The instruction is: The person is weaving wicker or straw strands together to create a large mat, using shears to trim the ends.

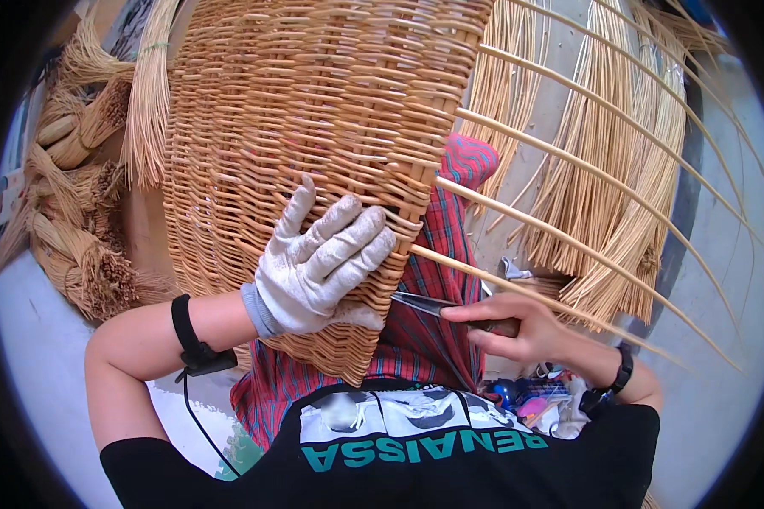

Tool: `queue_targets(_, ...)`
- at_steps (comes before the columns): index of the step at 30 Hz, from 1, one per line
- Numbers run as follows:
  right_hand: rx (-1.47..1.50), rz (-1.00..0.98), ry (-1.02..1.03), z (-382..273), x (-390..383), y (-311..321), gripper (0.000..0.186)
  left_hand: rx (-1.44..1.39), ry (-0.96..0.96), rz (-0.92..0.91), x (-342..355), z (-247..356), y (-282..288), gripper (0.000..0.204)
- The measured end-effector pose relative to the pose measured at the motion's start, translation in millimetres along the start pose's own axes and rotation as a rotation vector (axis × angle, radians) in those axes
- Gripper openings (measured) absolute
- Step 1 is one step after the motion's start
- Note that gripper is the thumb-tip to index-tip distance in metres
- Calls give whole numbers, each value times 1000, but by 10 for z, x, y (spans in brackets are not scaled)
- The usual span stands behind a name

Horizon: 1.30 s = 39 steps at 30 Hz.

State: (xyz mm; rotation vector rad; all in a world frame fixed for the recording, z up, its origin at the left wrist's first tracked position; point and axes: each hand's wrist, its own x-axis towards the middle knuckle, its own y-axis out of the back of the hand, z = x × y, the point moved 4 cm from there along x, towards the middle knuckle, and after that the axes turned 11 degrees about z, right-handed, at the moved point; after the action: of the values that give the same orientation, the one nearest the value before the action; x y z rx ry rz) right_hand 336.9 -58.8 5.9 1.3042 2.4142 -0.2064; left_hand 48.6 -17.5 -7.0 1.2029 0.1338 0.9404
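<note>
A large woven wicker panel (306,102) lies over my red plaid legs (433,339), with long pale rods (547,212) jutting from its right edge. My left hand (318,259), in an off-white glove, lies on the weave near that edge, fingers spread and thumb toward the rim. My bare right hand (518,331) grips a metal tool (424,305) with a pointed blade and dark handle. Its tip meets the panel's right edge just beside my left hand, below the lowest protruding rod; exactly where it enters is hard to make out.
Several bundles of brown reed (85,237) are piled at the left, beside a hanging pale bundle (148,119). Long loose bundles of rods (603,127) lie at the back right on the floor (717,297). Small assorted items (535,407) sit below my right hand.
</note>
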Motion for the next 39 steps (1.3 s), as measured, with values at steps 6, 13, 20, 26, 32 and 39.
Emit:
queue_targets(6, 58, 78, 250, 251, 130, -114, 46, -10, 13, 62, 35, -8, 24, 100)
queue_targets(13, -596, -31, 397, -168, 303, -54, 63, 3, 30, 1, -40, 18, 50, 105)
queue_targets(20, 121, -438, -112, 112, 409, -72, 74, -3, -1, 41, 43, -5, 98, 105)
queue_targets(26, 827, -572, -445, 39, 273, -116, 84, 33, -31, 158, 7, 26, 122, 107)
queue_targets(32, 924, -515, -240, 209, 278, -170, 92, 36, 111, -67, -464, 237, 202, 106)
queue_targets(39, -345, 648, -388, 3284, 1282, 294, 37, 45, 180, -124, -273, 294, 207, 96)
